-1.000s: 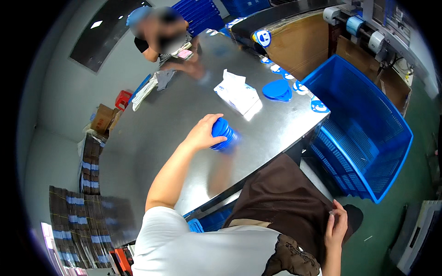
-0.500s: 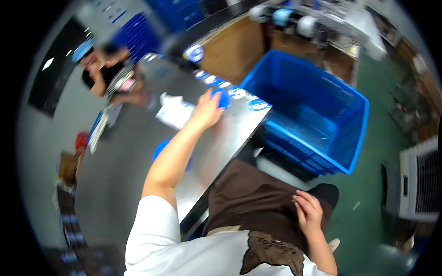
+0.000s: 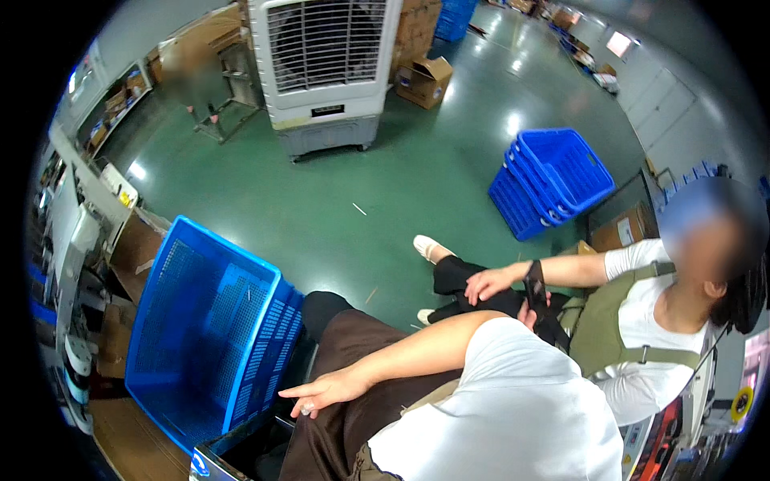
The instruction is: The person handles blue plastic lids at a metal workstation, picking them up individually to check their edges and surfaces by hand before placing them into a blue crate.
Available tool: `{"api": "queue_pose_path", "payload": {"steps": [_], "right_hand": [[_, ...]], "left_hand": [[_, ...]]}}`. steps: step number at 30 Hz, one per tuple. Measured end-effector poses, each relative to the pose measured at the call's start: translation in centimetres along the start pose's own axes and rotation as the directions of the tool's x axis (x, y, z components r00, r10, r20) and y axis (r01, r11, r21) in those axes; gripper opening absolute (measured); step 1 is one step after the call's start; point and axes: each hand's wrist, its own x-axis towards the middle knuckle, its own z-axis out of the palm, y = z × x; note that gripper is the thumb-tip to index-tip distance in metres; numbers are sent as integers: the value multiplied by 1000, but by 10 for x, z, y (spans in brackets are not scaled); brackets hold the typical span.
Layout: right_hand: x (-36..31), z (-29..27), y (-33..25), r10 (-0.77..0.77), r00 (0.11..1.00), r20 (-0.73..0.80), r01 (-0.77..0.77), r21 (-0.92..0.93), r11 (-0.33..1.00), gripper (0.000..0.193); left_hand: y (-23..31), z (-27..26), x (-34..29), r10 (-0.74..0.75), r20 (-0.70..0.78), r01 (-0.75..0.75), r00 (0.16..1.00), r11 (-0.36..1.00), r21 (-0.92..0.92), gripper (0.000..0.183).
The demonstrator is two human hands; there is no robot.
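My right hand (image 3: 327,391) lies over the dark brown apron (image 3: 341,341) on my lap, near the table's corner. Its index finger points out and the others bend loosely, with no thing gripped that I can make out. A small pale, shiny spot (image 3: 307,408) shows at one finger, too small to name. Just beyond the fingertips stands a large blue plastic crate (image 3: 269,353) with meshed walls and nothing visible inside but a thin pale scrap. A dark-edged table corner (image 3: 220,457) with a blue-and-white round label shows at the lower edge. My left hand is out of view.
A co-worker (image 3: 642,321) in an olive apron sits close at my right, hands near a black strap-like item (image 3: 535,284). Nested blue baskets (image 3: 553,180), a white air cooler (image 3: 329,72) and an open cardboard box (image 3: 425,82) stand on the green floor (image 3: 385,200).
My view has swung far to the right, off the metal table. My left hand, earlier at a blue object there, has left the picture. My right hand stays by my lap.
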Motion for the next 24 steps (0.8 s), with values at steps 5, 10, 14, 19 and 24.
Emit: {"api": "queue_pose_path", "payload": {"steps": [5,10,14,19,24], "right_hand": [[34,46,1,-370,897,-241,353,-110,929,39],[61,78,-36,-804,546,-237,578,-588,566,28],[61,69,-45,-873,434,-222,498,-748,438,19],[60,70,-43,-880,374,-292,468,-760,451,25],[55,62,-41,-799,377,-469,434,-673,599,34]], "left_hand": [[166,1,-51,39,158,41,987,881,-471,73],[269,16,-107,77,665,590,743,392,-705,76],[303,23,-131,172,854,870,491,-39,-492,79],[306,24,-134,175,906,907,385,-251,-337,83],[309,24,-137,161,927,921,338,-259,-291,87]]}}
